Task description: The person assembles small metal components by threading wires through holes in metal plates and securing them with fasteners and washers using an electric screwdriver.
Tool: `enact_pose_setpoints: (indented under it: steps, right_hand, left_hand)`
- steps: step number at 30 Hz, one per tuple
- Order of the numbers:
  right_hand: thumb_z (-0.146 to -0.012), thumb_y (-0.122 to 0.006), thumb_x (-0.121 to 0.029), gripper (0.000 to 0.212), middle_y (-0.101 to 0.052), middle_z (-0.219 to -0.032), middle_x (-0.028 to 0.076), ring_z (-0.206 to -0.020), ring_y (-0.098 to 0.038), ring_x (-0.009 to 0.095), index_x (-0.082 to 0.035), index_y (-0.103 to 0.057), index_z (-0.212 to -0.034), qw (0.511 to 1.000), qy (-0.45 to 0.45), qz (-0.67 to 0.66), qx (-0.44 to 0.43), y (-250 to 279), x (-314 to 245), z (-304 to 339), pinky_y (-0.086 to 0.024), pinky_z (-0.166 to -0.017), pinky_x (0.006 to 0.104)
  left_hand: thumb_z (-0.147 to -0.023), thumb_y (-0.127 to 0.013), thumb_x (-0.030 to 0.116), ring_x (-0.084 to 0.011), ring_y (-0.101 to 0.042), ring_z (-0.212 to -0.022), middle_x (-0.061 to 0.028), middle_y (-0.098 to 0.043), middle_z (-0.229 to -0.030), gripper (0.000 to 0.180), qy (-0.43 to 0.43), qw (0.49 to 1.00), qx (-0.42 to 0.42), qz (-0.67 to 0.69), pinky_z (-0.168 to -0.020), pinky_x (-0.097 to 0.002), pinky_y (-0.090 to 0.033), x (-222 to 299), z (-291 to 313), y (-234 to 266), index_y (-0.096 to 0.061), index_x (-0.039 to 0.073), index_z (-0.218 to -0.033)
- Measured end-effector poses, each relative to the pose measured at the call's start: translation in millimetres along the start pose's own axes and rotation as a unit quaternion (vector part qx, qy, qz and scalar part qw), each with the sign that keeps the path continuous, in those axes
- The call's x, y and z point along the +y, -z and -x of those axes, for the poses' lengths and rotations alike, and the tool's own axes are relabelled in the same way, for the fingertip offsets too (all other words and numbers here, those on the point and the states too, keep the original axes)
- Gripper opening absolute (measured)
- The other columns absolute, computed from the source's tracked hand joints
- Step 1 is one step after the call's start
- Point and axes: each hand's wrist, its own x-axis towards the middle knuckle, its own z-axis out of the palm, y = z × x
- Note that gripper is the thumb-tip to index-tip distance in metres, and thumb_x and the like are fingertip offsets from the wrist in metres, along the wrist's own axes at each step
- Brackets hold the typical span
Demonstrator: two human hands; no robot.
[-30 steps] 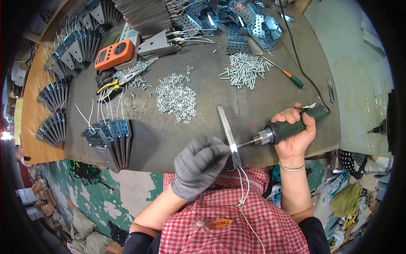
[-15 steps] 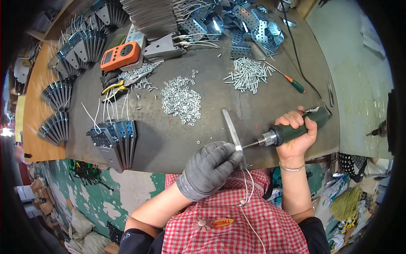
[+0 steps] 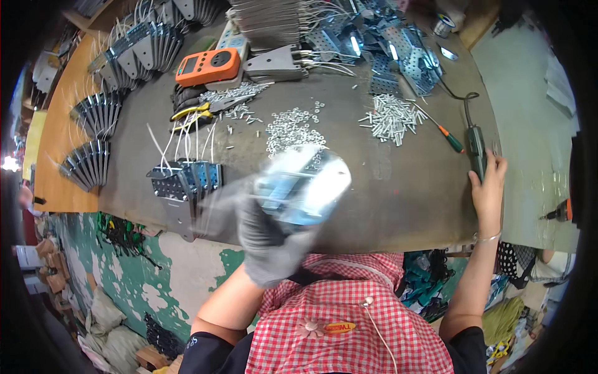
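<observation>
In my grey-gloved left hand (image 3: 268, 243) is a shiny metal plate part (image 3: 305, 187), tilted up over the middle of the table; motion smears it, and its details cannot be made out. Pale wires blur out to its left. My bare right hand (image 3: 489, 193) is at the table's right side, with thumb and fingers around the near end of a dark green electric screwdriver (image 3: 476, 149), whose cord runs off the far end. To the left of my left hand stands a group of metal plate assemblies with white wires (image 3: 187, 181).
Beyond the plate lie piles of nuts (image 3: 293, 131) and screws (image 3: 392, 118), and a hand screwdriver (image 3: 450, 138). Pliers (image 3: 193, 113) and an orange meter (image 3: 207, 67) are at left. Perforated metal parts (image 3: 398, 47) and grey plates (image 3: 268, 28) fill the back.
The electric screwdriver has moved right, away from the part, and now points away from me. My left hand has moved left and turned the part, swinging its wires leftward. The view has shifted slightly.
</observation>
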Motion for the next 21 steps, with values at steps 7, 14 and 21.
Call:
enact_pose_setpoints:
  steps: [7, 14, 21]
  right_hand:
    - [-0.077, -0.065, -0.002, 0.018, -0.059, -0.099, 0.011, -0.095, -0.059, 0.031, -0.003, -0.066, -0.095, 0.83, 0.372, -0.376, -0.176, 8.8, -216.1, 51.7, -0.052, -0.081, 0.0389]
    - [-0.078, -0.059, -0.001, 0.007, -0.056, -0.091, 0.015, -0.089, -0.058, 0.035, -0.001, -0.061, -0.084, 0.832, 0.408, -0.252, -0.281, 12.9, -253.1, 42.8, -0.05, -0.078, 0.0433]
    - [-0.09, -0.064, -0.016, 0.016, -0.062, -0.091, 0.014, -0.086, -0.064, 0.034, -0.002, -0.065, -0.096, 0.778, 0.376, -0.375, -0.337, 37.6, -240.9, 18.8, -0.053, -0.077, 0.0415]
  left_hand:
    - [-0.064, -0.091, 0.01, -0.0253, -0.051, -0.126, -0.0126, -0.048, -0.136, 0.108, 0.047, 0.979, -0.022, -0.199, -0.103, -0.0404, -0.045, 39.1, 7.6, 76.8, -0.027, 0.009, -0.151]
    - [-0.053, -0.096, 0.031, -0.0318, -0.056, -0.097, -0.016, -0.053, -0.108, 0.108, -0.01, 0.791, 0.239, -0.564, -0.085, -0.0412, -0.048, 26.5, -17.3, 112.2, -0.042, 0.002, -0.142]
    - [-0.058, -0.091, 0.003, -0.0252, -0.054, -0.123, -0.0154, -0.051, -0.134, 0.129, 0.085, 0.944, 0.279, -0.154, -0.103, -0.0375, -0.048, -3.1, 8.1, 122.1, -0.008, 0.012, -0.157]
